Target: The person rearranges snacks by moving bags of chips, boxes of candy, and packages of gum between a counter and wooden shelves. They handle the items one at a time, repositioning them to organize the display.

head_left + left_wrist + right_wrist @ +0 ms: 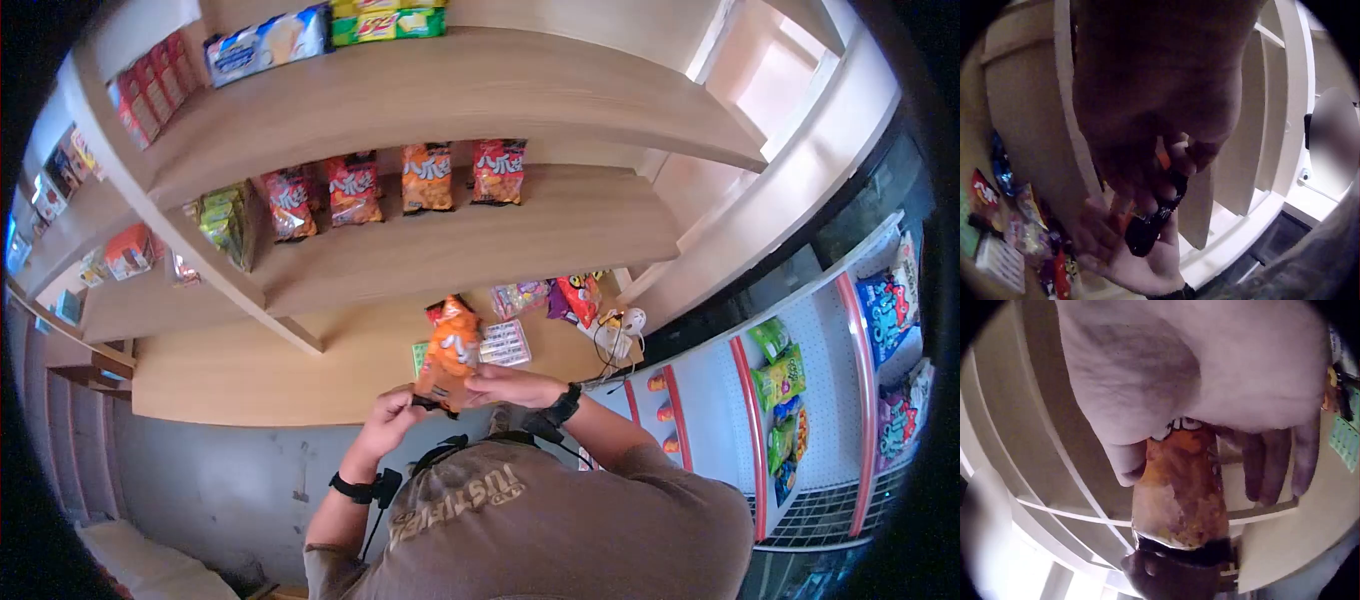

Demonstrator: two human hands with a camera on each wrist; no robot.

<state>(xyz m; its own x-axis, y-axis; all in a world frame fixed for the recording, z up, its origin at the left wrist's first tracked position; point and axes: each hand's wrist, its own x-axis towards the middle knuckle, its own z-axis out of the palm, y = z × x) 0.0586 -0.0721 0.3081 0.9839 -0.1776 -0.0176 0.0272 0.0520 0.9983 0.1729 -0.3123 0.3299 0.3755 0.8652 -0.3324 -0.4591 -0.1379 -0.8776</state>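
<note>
An orange snack bag [455,335] with black ends is held in front of the person's chest, over the counter edge. My left hand [388,422] pinches its near black end; in the left wrist view the fingers of that hand [1160,119] curl over the dark strip [1150,228]. On the bag's right side is my right hand [512,384]. The right wrist view has this hand's thumb [1127,464] against the bag [1179,494], with the other fingers on the far side, some extended past it. A red snack bag [985,195] lies on the counter beyond.
The wooden counter [240,370] also bears white packs [505,343], a green pack [419,355], colourful bags [578,298] and a white corded device [632,322]. Red and orange snack bags [355,190] stand on the shelf above. A snack rack [815,330] stands at right.
</note>
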